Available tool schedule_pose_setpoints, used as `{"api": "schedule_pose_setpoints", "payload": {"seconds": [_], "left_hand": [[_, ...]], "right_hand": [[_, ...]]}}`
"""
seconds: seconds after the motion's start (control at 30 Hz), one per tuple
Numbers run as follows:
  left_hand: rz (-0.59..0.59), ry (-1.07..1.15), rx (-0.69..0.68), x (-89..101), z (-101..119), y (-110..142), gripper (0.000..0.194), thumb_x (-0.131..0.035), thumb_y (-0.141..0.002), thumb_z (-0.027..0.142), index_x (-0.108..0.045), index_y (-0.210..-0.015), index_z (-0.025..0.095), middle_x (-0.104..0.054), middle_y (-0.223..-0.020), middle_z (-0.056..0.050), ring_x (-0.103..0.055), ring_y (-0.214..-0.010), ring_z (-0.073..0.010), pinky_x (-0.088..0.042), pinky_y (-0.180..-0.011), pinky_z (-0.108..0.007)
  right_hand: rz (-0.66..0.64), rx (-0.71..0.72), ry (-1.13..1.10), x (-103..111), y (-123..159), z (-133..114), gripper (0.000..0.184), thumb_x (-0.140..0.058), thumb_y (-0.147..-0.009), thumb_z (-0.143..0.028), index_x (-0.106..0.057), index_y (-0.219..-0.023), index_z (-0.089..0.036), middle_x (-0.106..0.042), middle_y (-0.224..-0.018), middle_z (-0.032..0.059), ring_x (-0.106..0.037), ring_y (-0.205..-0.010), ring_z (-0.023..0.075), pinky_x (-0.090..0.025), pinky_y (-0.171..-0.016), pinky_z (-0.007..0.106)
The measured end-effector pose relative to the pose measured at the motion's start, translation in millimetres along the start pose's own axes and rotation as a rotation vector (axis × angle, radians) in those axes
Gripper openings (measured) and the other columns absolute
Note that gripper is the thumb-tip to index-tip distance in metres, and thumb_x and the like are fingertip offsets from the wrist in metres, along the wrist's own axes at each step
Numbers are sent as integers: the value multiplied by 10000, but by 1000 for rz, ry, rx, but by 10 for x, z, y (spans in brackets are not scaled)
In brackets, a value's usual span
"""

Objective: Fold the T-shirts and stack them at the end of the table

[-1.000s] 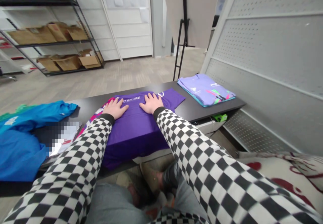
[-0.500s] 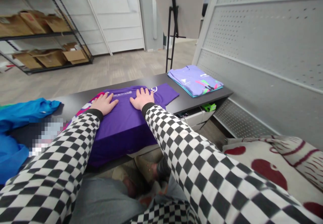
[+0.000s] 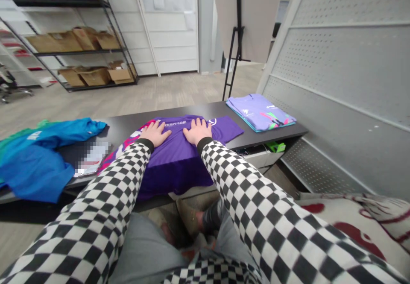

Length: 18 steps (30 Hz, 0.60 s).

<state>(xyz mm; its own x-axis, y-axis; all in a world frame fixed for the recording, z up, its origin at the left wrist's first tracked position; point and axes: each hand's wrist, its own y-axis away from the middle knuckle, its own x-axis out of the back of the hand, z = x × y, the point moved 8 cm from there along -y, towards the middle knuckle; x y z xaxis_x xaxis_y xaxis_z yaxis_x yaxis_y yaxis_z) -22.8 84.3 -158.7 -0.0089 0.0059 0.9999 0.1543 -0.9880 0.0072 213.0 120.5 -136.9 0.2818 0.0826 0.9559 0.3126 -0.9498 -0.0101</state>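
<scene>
I am resting my left hand and right hand flat and slightly apart on the purple shirt, fingers spread, both grips released and grasping nothing. The purple shirt is lying across the middle of the dark table, its near part hanging over the table's front edge and its pink-patterned side facing the table's left end. A folded lilac shirt is lying at the table's right end, a loose blue garment is covering the table's left end, and a partly pixelated packet is lying left of the table's middle.
</scene>
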Motion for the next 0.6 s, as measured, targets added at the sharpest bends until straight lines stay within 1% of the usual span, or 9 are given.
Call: {"api": "schedule_pose_setpoints", "payload": {"seconds": [0.13, 0.27, 0.43, 0.53, 0.6], "left_hand": [[0, 31, -6, 37, 83, 126, 981, -251, -1091, 825, -326, -1850, 208, -213, -1930, -142, -196, -1786, -391, -182, -1428, -585], [-1, 48, 17, 71, 128, 238, 1014, -250, -1067, 859, -324, -1852, 221, -209, -1932, -132, -187, -1790, -380, -167, -1436, -575], [-12, 72, 53, 99, 190, 381, 1022, -251, -1055, 872, -312, -1853, 237, -197, -1935, -127, -175, -1793, -378, -165, -1435, -577], [-11, 98, 44, 104, 223, 449, 1078, -265, -1023, 915, -313, -1851, 226, -193, -1933, -140, -178, -1790, -399, -170, -1432, -585], [8, 119, 38, 112, 228, 472, 1121, -304, -996, 941, -307, -1851, 216, -203, -1928, -156, -190, -1787, -404, -180, -1429, -578]], "right_hand": [[-32, 40, 33, 16, 75, 28, 920, -297, -1113, -705, -300, -1846, -149, -205, -1927, 150, -153, -1781, 390, -81, -1419, 650], [-45, 88, 57, 20, 140, 77, 916, -289, -1111, -717, -298, -1848, -174, -207, -1928, 141, -157, -1780, 379, -89, -1416, 639], [-41, 52, 65, 11, 226, 150, 949, -280, -1097, -743, -286, -1851, -167, -187, -1932, 132, -161, -1781, 372, -89, -1419, 636], [-34, 17, 64, 23, 255, 172, 1003, -279, -1082, -766, -250, -1856, -128, -152, -1933, 156, -140, -1787, 377, -80, -1420, 641], [-38, -6, 61, 33, 259, 182, 1046, -293, -1069, -791, -228, -1858, -107, -128, -1933, 173, -133, -1789, 387, -82, -1420, 645]]}}
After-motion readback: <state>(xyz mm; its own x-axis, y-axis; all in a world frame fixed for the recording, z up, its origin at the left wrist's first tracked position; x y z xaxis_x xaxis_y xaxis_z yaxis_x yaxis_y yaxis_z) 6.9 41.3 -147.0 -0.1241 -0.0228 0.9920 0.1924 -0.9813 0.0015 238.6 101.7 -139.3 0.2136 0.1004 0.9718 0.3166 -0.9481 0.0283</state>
